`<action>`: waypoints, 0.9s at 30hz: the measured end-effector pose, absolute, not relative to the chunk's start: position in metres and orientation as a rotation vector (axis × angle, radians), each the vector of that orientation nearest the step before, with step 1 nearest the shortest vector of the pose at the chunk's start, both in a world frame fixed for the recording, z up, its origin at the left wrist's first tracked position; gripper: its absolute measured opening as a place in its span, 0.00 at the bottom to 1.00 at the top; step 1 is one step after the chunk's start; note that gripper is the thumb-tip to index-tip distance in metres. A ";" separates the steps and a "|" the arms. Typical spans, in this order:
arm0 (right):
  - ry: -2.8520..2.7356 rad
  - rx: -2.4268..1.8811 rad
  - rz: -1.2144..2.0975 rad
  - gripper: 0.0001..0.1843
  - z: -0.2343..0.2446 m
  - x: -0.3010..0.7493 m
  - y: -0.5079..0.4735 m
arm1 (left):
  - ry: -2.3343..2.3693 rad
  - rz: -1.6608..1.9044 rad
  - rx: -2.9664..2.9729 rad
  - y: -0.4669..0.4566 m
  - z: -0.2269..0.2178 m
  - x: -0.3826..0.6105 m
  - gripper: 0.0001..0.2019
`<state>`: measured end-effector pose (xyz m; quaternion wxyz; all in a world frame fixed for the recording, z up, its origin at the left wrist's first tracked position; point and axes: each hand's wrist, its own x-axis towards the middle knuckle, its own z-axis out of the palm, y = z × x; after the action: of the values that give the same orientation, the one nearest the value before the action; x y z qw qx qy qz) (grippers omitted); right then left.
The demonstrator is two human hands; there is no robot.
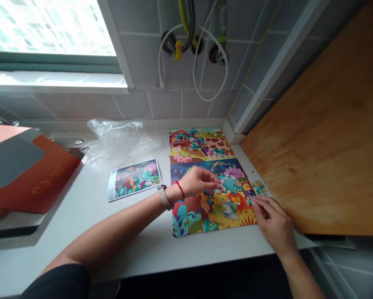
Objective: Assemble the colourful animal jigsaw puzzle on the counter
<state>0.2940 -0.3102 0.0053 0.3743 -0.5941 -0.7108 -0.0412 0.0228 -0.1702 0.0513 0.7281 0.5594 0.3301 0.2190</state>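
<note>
Reaching from the back right corner of the counter towards its front edge, the puzzle looks mostly laid out: a farm scene at the back, a jungle scene in front. The left hand is over the middle, fingers bent and nearly together, tips at the left edge of a teal piece that seems to sit proud of its neighbours. The right hand is half curled at the puzzle's right edge, thumb and fingertips close; I cannot tell whether either hand grips anything. What looks undone, I judge, is that teal piece and the loose puzzle part near the wooden panel. A booklet lies left of the puzzle.
</note>
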 end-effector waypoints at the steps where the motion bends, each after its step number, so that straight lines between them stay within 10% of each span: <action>1: -1.824 -1.517 -0.112 0.08 0.005 0.294 -0.310 | 0.715 0.482 1.236 -0.171 0.050 0.023 0.22; 16: -1.818 -1.484 -0.203 0.08 0.011 0.293 -0.310 | 0.749 0.430 1.511 -0.177 0.041 0.024 0.05; 27: -1.963 -1.404 0.108 0.18 0.025 0.246 -0.318 | 0.703 0.393 1.466 -0.160 0.023 0.017 0.11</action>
<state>0.2459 -0.3182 0.0253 0.3551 -0.5433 -0.7596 0.0416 0.0175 -0.1600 0.0233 0.6703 0.6504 0.3119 0.1744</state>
